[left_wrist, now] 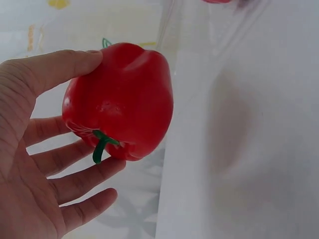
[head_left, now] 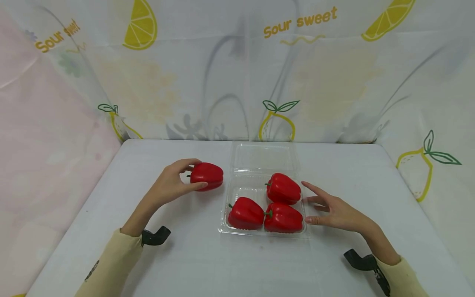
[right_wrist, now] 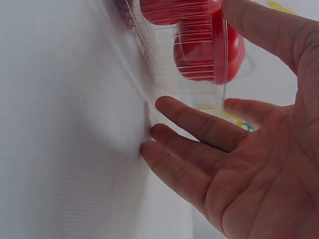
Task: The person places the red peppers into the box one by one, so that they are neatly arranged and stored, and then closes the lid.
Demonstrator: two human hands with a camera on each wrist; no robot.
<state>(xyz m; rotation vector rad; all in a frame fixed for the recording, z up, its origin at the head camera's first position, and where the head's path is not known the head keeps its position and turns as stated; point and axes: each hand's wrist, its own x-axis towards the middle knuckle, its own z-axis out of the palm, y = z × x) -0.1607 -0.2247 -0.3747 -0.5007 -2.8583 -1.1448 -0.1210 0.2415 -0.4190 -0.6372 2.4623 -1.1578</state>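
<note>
My left hand (head_left: 174, 181) holds a red bell pepper (head_left: 209, 175) above the table, left of a clear plastic clamshell box (head_left: 243, 189). In the left wrist view the thumb lies on one side of that pepper (left_wrist: 122, 99) and the fingers on the other, its green stem toward the palm. Inside the box sit a back right pepper (head_left: 283, 189), a front left pepper (head_left: 245, 213) and a front right pepper (head_left: 283, 218), all red. At the box's right side is my right hand (head_left: 335, 212), fingers extended and nothing gripped; whether it touches the wall, I cannot tell.
The box's transparent lid (head_left: 265, 156) lies folded back toward the rear of the white table (head_left: 185, 264). Behind the table hangs a lemon-print cloth (head_left: 237, 82). Black wrist mounts (head_left: 156, 236) stick out from both sleeves.
</note>
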